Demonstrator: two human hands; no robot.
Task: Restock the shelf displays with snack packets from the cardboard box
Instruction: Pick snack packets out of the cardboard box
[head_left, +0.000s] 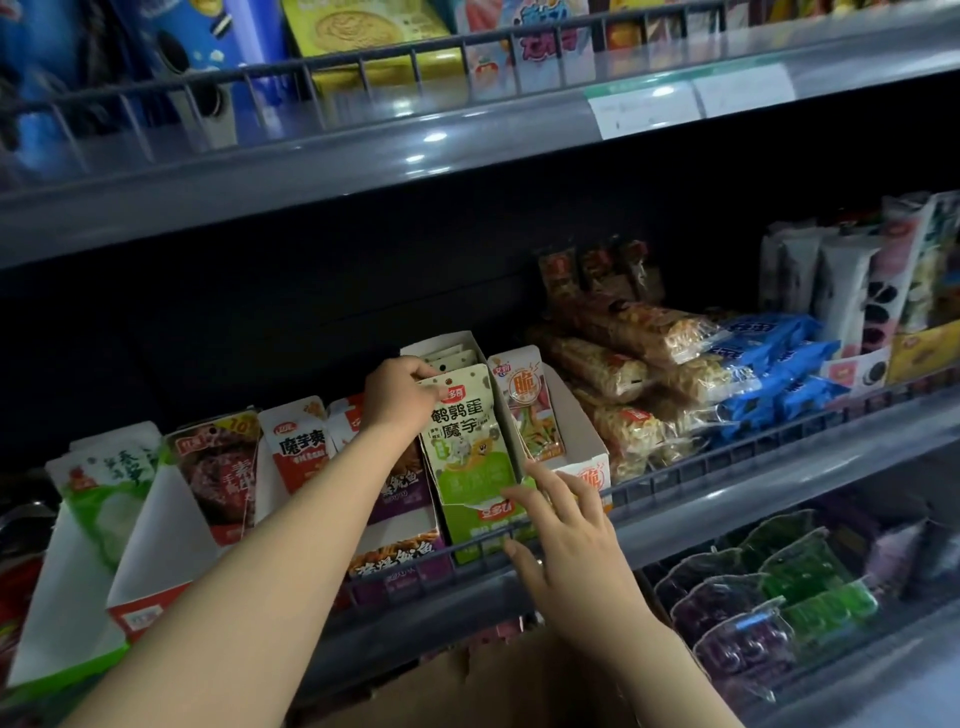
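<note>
— What colour is the packet (464, 441) at my fingers?
— Cream on top with dark spots, lime green below, black lettering.
— And its display box (480, 525)?
— Green in front, white inside. Beside it, blue packs (769, 364) and a purple box (400, 566).

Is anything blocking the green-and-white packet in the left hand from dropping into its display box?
Nothing visible. The left hand pinches the top of the green-and-white packet, already standing at the front of the green display box. The right hand, open, touches the box front.
</note>
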